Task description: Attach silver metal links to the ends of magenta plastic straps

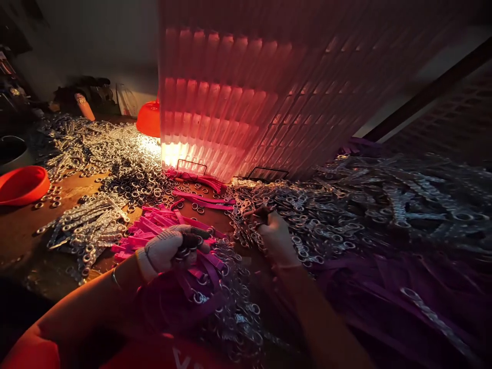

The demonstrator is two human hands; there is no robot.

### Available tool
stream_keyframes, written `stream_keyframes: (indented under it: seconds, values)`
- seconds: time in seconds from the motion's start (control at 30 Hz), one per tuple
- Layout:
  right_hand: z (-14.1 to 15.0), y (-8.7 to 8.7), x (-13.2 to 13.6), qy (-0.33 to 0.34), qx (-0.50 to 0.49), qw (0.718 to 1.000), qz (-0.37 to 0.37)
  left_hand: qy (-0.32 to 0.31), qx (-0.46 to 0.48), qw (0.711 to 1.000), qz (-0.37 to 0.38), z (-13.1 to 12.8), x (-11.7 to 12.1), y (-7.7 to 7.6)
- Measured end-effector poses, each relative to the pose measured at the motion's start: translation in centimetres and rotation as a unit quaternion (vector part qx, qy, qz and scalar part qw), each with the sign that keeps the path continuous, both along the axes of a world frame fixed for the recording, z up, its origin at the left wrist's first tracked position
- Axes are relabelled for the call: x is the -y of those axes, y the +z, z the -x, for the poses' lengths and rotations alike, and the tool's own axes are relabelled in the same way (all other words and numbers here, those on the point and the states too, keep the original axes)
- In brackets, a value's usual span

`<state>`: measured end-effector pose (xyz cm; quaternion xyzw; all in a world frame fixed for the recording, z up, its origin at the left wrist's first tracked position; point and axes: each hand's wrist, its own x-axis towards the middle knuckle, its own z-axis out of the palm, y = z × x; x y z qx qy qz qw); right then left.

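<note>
My left hand [172,251], in a pale dotted glove with dark fingertips, is closed around several metal rings [186,251]. Below and beside it lie bright pink straps [148,223], some with metal rings at their ends. Reaching forward, my right hand [274,233], also in a pale glove with dark fingertips, is at the near left edge of a large heap of ringed metal pieces [319,215]. Its fingers look bunched together, and what is between them is too dark to make out. Ring-ended metal pieces also hang or lie among the straps [240,307] between my forearms.
A translucent ribbed panel [215,102] stands upright behind the straps. Left of it, an orange-red lamp [148,119] lights a pile of loose rings [130,169]. Braided metal pieces [88,225] and a red bowl [23,185] sit at left; purple straps [384,292] lie at right.
</note>
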<state>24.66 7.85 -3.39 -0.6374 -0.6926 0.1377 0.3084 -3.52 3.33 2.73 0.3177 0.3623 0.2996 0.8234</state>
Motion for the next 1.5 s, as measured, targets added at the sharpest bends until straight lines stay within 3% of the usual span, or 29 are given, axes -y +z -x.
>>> stream_keyframes:
  seconds: [0.07, 0.13, 0.2, 0.3, 0.43, 0.57, 0.63, 0.7, 0.83, 0.93, 1.13, 1.27, 1.37, 1.5]
  values:
    - [1.1, 1.3, 1.9, 0.016, -0.147, 0.989, 0.013, 0.003, -0.034, 0.999, -0.035, -0.3, 0.5, -0.1]
    - [2.6, 2.5, 3.9, 0.056, -0.232, 0.971, 0.032, 0.009, -0.067, 0.996, -0.053, -0.7, 0.8, -0.4]
    - [4.3, 3.8, 5.8, 0.101, -0.184, 0.977, 0.021, 0.018, -0.096, 0.993, -0.062, -1.0, 1.0, -0.7]
    - [6.9, 5.6, 7.9, 0.152, -0.024, 0.987, -0.04, 0.02, -0.105, 0.992, -0.07, -1.4, 1.4, -1.1]
    - [9.4, 7.1, 9.1, 0.227, 0.069, 0.971, -0.008, 0.014, -0.006, 0.999, -0.045, -1.8, 1.9, -1.0]
    - [10.0, 7.0, 9.1, 0.299, 0.14, 0.944, -0.025, -0.021, 0.034, 0.999, 0.014, -2.2, 1.9, -0.5]
    - [9.9, 6.8, 9.1, 0.289, 0.115, 0.95, -0.035, -0.034, 0.046, 0.997, 0.042, -2.3, 1.7, -0.3]
    - [9.9, 6.6, 9.3, 0.25, 0.021, 0.967, -0.035, -0.027, 0.072, 0.993, 0.085, -2.4, 1.6, -0.2]
    - [10.7, 5.9, 10.1, 0.119, -0.16, 0.979, -0.043, 0.0, 0.148, 0.965, 0.217, -2.6, 1.7, -0.4]
    - [11.4, 5.2, 10.5, 0.04, -0.214, 0.976, -0.031, -0.007, 0.197, 0.95, 0.241, -2.5, 1.9, -0.6]
    - [10.8, 5.9, 9.7, -0.054, -0.252, 0.964, -0.073, 0.04, 0.189, 0.97, 0.145, -1.0, 2.1, -1.1]
    - [10.9, 6.0, 9.2, -0.002, -0.32, 0.947, -0.008, 0.054, 0.116, 0.987, 0.094, -0.9, 2.4, -1.4]
    - [11.3, 5.3, 9.4, 0.034, -0.295, 0.955, 0.023, 0.095, 0.049, 0.993, -0.043, -1.4, 3.0, -1.4]
    - [11.5, 5.4, 9.5, 0.092, -0.104, 0.99, -0.014, 0.088, -0.103, 0.961, -0.24, -1.1, 3.2, -1.2]
